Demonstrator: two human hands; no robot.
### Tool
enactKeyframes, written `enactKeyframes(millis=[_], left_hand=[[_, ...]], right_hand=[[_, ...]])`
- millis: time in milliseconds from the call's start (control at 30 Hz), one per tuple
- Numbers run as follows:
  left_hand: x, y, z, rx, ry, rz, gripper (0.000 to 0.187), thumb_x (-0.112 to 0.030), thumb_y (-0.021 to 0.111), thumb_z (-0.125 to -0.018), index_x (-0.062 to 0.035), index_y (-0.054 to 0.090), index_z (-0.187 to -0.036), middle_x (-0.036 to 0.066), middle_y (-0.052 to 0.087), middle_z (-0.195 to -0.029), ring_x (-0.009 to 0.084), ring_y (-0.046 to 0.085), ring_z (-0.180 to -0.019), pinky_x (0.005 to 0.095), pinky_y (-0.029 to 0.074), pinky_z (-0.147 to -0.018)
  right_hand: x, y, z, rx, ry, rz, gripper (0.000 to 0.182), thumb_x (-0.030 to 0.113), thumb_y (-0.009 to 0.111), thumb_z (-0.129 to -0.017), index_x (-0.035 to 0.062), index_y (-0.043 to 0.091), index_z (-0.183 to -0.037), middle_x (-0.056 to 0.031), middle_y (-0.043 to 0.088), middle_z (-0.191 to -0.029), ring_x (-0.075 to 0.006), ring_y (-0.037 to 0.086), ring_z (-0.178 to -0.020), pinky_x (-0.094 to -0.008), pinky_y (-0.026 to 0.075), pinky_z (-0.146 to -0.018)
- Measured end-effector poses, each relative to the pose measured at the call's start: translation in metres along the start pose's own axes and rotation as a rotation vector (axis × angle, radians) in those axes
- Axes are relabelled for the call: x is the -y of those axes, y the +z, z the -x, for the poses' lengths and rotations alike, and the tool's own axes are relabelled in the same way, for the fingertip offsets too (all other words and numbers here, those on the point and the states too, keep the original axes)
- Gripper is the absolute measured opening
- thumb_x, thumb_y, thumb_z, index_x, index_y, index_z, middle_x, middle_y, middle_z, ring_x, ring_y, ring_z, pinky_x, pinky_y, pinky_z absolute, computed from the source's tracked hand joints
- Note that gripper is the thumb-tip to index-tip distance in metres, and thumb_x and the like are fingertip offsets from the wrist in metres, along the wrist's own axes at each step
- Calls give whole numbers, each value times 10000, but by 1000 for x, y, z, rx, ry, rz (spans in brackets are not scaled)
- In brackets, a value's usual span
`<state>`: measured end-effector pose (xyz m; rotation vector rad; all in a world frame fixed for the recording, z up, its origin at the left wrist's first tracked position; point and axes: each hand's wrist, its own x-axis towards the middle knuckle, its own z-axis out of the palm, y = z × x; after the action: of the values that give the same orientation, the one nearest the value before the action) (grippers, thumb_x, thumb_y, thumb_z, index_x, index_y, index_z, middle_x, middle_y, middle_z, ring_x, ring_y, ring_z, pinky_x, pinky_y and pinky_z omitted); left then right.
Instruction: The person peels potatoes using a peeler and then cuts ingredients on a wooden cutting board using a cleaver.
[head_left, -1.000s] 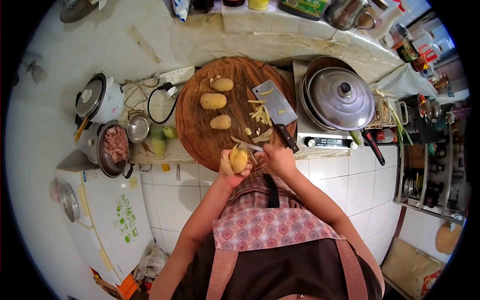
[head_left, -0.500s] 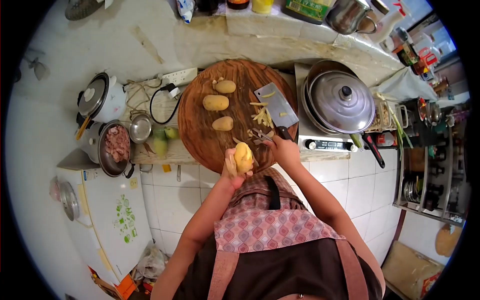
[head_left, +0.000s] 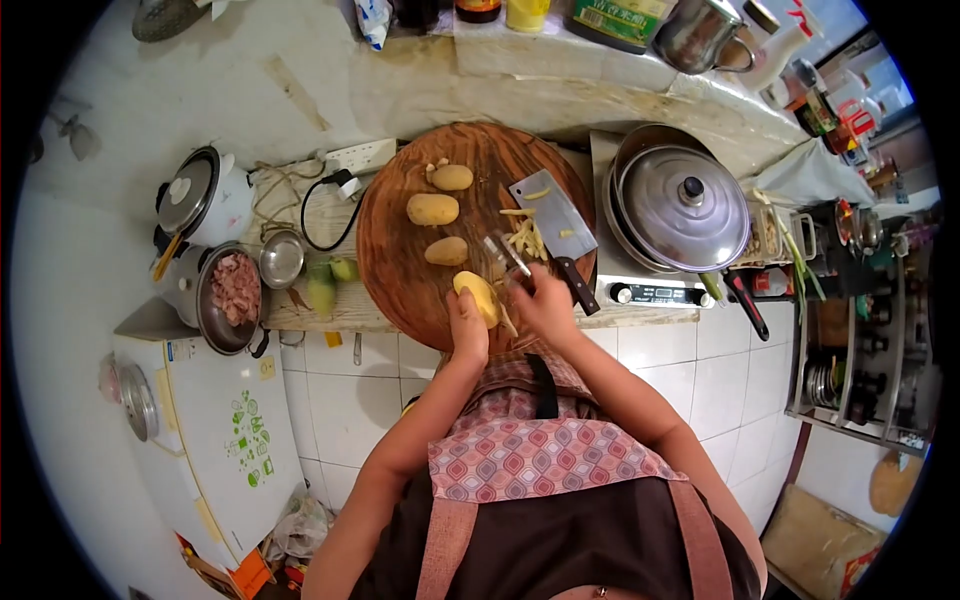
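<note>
A partly peeled yellow potato [head_left: 476, 292] sits in my left hand [head_left: 467, 328], fingers wrapped round it, over the near edge of the round wooden board [head_left: 400, 290]. Just right of it, my right hand [head_left: 546, 308] grips a metal peeler [head_left: 510, 256], slightly blurred. A thin strip of peel [head_left: 507, 320] hangs between the two hands. Three unpeeled potatoes lie farther back: one near [head_left: 446, 250], one middle [head_left: 432, 209], one far [head_left: 452, 177]. On the board's right rests a cleaver [head_left: 560, 218], with peelings [head_left: 526, 236] beside and on its blade.
Right of the board, a lidded pan [head_left: 683, 205] stands on a cooktop [head_left: 655, 291]. To the left are a pot of raw meat [head_left: 208, 318], a small metal bowl [head_left: 282, 260], green vegetables [head_left: 321, 285] and a power strip [head_left: 360, 155]. Bottles [head_left: 615, 22] line the back ledge.
My left hand has moved forward over the board and turned the potato. The right hand with the peeler has shifted left and nearer to it, uncovering the cleaver's handle.
</note>
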<state>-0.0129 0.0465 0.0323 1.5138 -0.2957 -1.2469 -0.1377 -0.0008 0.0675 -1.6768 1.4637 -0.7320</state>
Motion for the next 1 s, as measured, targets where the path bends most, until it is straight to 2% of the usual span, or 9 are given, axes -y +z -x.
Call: enactKeyframes(millis=[133,233,300,367,467,667,767,833,1000], left_hand=[[-9,-8,2,24,-2,191,433,-318,381,-983,-68,370,-1337,102,483,-1245,221,514,-1143,385,437,-982],[-10,-18,6,162,88,210,353,-198,398,-926,-59,402,-1250,103,477,-1222,241,506,-1162,395,411,-1018],[-10,-20,12,411,181,340,277,-110,426,-847,-66,431,-1121,114,477,-1212,253,486,-1176,403,368,-1049],[8,-28,10,501,-9,537,159,-195,439,-929,-69,447,-1026,105,501,-1186,259,471,-1191,414,329,-1070],[-8,-21,23,529,-224,670,289,-328,405,-1013,-53,484,-1057,102,543,-1192,258,488,-1186,409,362,-1044],[1,-27,17,297,-495,525,413,-371,350,-1041,-47,492,-1253,112,590,-1200,278,576,-1083,403,481,-874],[0,-31,15,244,-422,557,441,-371,320,-1036,-45,508,-1264,137,593,-1207,297,575,-1083,413,483,-850],[-3,-35,10,263,-483,642,447,-340,305,-1019,-34,505,-1277,149,584,-1230,307,567,-1102,439,469,-879],[-6,-37,12,347,-656,921,458,-240,307,-968,3,488,-1311,180,541,-1315,323,507,-1211,495,398,-1006]], right_hand=[[-24,2,-8,-17,105,306,404,402,651,-872,10,617,-964,-205,670,-764,-411,648,-710,-457,498,-615],[-5,-5,4,316,392,-235,505,448,630,-904,-26,627,-1079,-129,678,-793,-222,654,-669,-350,500,-603],[-13,-2,1,320,405,-350,483,416,652,-898,-31,625,-1080,-110,678,-802,-180,634,-674,-324,496,-609],[-22,10,-2,259,251,-506,395,311,700,-884,-36,630,-1060,-84,685,-825,-122,606,-700,-279,488,-615],[-18,6,-2,297,21,-205,351,293,707,-877,-15,645,-1033,-114,674,-808,-144,618,-690,-291,499,-635],[-4,-13,1,296,212,-282,371,351,656,-901,-4,624,-1004,-144,656,-782,-221,635,-672,-339,497,-636],[-11,-30,11,252,-130,32,383,401,629,-899,23,607,-958,-151,640,-774,-336,635,-695,-410,490,-622],[-7,-40,20,307,-392,250,352,404,632,-877,55,603,-920,-133,634,-810,-387,617,-727,-467,475,-592],[2,-39,30,310,-429,371,297,385,630,-877,90,618,-910,-114,612,-788,-365,608,-686,-454,473,-577]])
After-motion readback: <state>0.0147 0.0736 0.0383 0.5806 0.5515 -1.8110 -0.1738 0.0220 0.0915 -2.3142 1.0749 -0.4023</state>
